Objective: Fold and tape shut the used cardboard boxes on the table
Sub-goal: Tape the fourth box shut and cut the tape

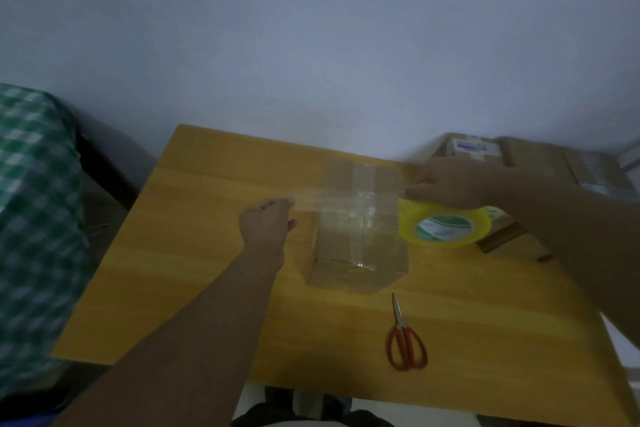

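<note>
Cardboard, brown and creased, was seen in a small box that stood closed near the middle of the wooden table. One clear band of tape was already laid along its top from back to front and down the near face. A second strip was held stretched crosswise at the level of the lid. Its free end was pinched by the left hand, fingers curled toward the thumb, out beyond the box's left edge. The yellow tape roll was gripped from above by the right hand, fingers wrapped over its rim, at the box's right edge. Whether the strip was touching the lid could not be told, since the spot was blurred.

Several risks were judged likely from here. If tension was lost at either end, the strip could sag, fold on itself or catch the lid crooked, and wrinkles would be pressed in. If the strip was lowered off square, the first band would be crossed at a slant and the flaps poorly caught. The light box was held down by nothing, so it could be dragged or tipped by a pull on the roll once the strip had stuck. The red-handled scissors lay closed on the table in front of the box, apart from both hands. One hand would have to be freed for the cut, and the tape could then spring back onto the roll. More boxes were stacked at the far right corner.
</note>
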